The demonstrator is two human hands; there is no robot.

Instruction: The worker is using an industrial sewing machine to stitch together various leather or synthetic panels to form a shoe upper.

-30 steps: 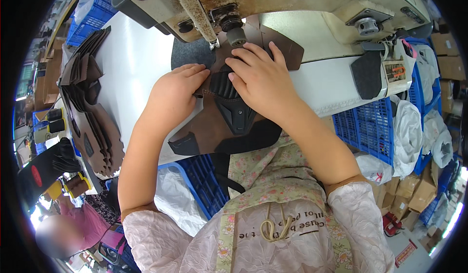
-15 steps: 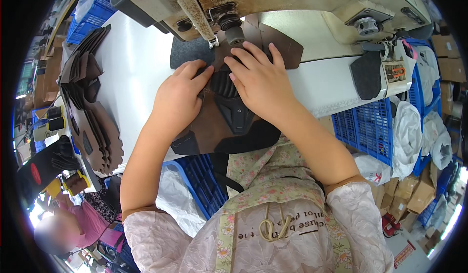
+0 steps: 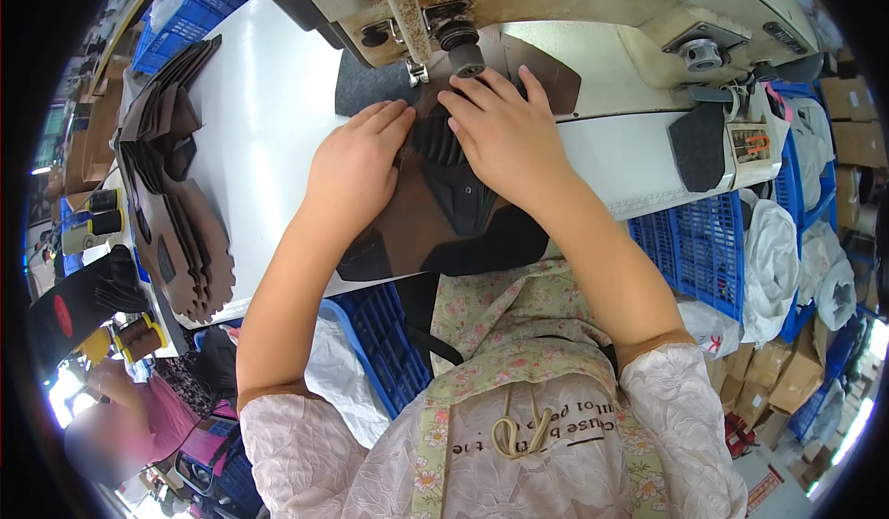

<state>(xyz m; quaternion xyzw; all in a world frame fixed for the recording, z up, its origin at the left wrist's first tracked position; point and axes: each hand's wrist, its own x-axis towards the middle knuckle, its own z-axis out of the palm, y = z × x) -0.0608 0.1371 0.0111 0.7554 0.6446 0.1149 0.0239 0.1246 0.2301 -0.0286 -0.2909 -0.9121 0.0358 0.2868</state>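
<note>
A brown and black shoe-upper-like panel (image 3: 412,218) lies on the white table under a sewing machine (image 3: 583,0), with a padded ribbed black part and a black triangular piece along its middle. My left hand (image 3: 356,162) rests on the panel's left side, fingers stretched out close together near the presser foot (image 3: 418,73). On the other side, my right hand (image 3: 509,139) lies with fingers spread over the panel, fingertips beside the dark round roller-like part (image 3: 467,59). Both hands press from above; the underside of the panel is hidden.
Stacked brown cut pieces (image 3: 181,213) lie at the table's left. A dark grey piece (image 3: 697,147) sits at the right end. Blue crates (image 3: 690,241) with white bags stand below the table. Another person (image 3: 171,403) is at the lower left.
My left fingers have straightened from a more bent pose. The panel's near edge has shifted slightly away from me and to the right with both hands on it. The whole view has also shifted slightly.
</note>
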